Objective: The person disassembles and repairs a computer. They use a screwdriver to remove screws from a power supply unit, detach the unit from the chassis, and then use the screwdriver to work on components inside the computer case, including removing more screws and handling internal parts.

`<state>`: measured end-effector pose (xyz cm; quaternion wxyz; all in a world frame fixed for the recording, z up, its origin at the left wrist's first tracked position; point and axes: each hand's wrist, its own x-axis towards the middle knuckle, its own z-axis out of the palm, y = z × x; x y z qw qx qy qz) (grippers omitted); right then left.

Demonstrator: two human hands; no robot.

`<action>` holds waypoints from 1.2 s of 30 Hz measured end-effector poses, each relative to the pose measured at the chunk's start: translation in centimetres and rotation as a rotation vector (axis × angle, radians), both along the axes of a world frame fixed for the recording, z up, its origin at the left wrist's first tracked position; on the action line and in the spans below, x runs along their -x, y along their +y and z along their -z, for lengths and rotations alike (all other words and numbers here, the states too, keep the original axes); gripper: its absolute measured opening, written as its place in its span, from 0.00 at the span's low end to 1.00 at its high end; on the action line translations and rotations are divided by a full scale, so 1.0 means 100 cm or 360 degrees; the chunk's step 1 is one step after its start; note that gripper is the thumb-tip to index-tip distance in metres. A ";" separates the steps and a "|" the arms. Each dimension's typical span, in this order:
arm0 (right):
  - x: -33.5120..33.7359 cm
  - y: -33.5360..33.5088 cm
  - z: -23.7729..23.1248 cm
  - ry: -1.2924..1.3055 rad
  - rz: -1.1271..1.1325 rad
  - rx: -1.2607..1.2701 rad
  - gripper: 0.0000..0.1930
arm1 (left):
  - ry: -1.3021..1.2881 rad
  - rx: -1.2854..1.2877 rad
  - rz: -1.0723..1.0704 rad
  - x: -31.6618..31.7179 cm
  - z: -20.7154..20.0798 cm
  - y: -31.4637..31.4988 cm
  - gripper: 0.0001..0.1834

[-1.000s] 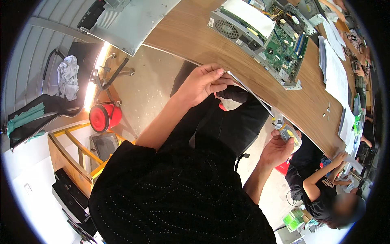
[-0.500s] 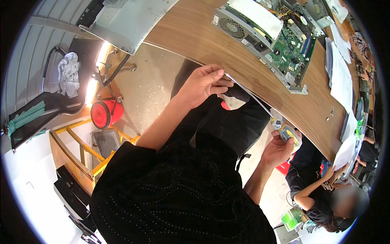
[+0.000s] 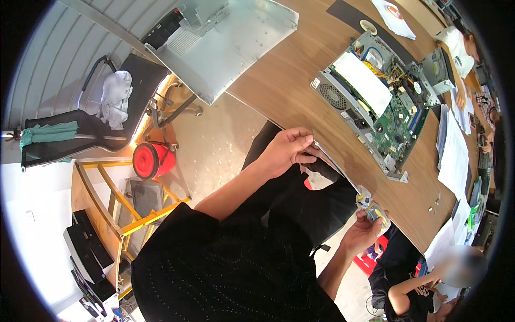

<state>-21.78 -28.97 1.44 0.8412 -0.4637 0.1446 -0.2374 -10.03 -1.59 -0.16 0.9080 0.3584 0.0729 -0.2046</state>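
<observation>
A long screwdriver (image 3: 339, 168) with a thin metal shaft and a clear, yellow-marked handle slants between my two hands, over my lap at the table's near edge. The tip end of its shaft is pinched between thumb and fingers of my left hand (image 3: 284, 154). Around the handle, my right hand (image 3: 361, 234) is closed, lower and farther right. Beyond them on the table stands an opened computer case (image 3: 343, 110), its green circuit board (image 3: 394, 129), fan grille and wires exposed. Several small metal bits, perhaps screws, lie to the right of the case.
A grey metal case cover (image 3: 225, 53) sits on the wooden table (image 3: 273, 70) at the far left. Papers (image 3: 453, 155) line its right side, where other people (image 3: 413, 295) sit. On the floor at left are a red bucket (image 3: 155, 161), a yellow-framed stand (image 3: 145, 221) and a chair (image 3: 139, 80).
The view has shifted, so the table, case and both hands appear lower. My grip on the screwdriver is kept at both ends, and the handle has turned a little in my right hand.
</observation>
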 end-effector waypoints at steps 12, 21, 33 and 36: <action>0.001 0.005 0.005 0.0120 0.0058 -0.0060 0.22 | -0.0098 -0.0293 -0.0018 -0.003 -0.005 0.002 0.09; 0.011 0.030 -0.013 0.0152 -0.0116 0.0606 0.28 | -0.0005 0.0001 -0.0264 -0.012 -0.004 -0.005 0.10; 0.059 0.080 -0.042 0.0928 -0.1238 0.0453 0.26 | 0.0137 0.0275 0.0039 -0.029 -0.029 -0.078 0.12; 0.043 0.093 -0.046 0.0866 -0.1246 0.0431 0.25 | 0.0146 0.0368 0.0016 -0.044 -0.023 -0.083 0.12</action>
